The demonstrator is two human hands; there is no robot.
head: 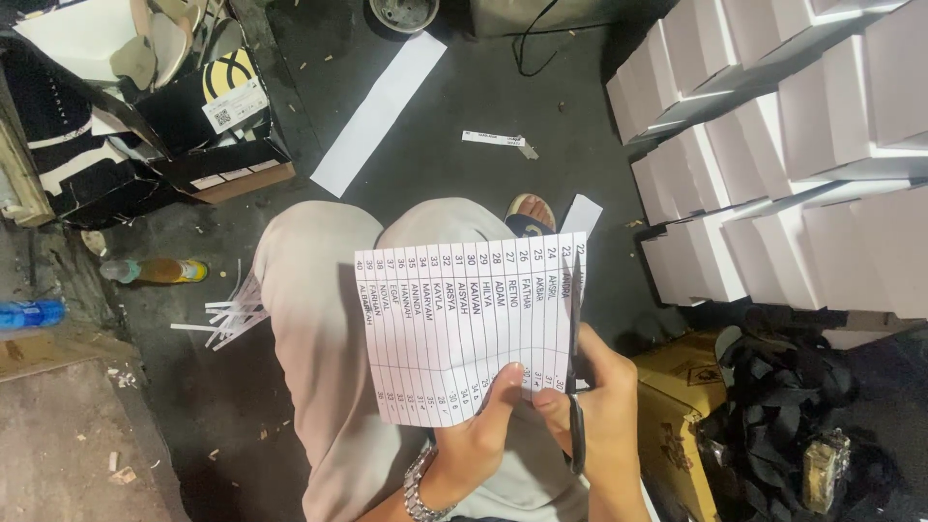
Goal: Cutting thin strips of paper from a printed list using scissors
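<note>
Head view: left hand (483,425) pinches the lower edge of a white printed paper sheet with a ruled table (464,324), held up over the person's lap in light trousers. Right hand (604,411) grips dark-handled scissors (575,358), blade running up the sheet's right side, cutting along a column line. Cut white paper strips (232,314) lie on the dark floor at left; stacked white boxes (773,164) stand at right.

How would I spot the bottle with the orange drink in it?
Start at the black cardboard box at the upper left and look just below it on the dark floor. The orange-filled bottle lies on its side there; the bottle further left is blue.
</note>
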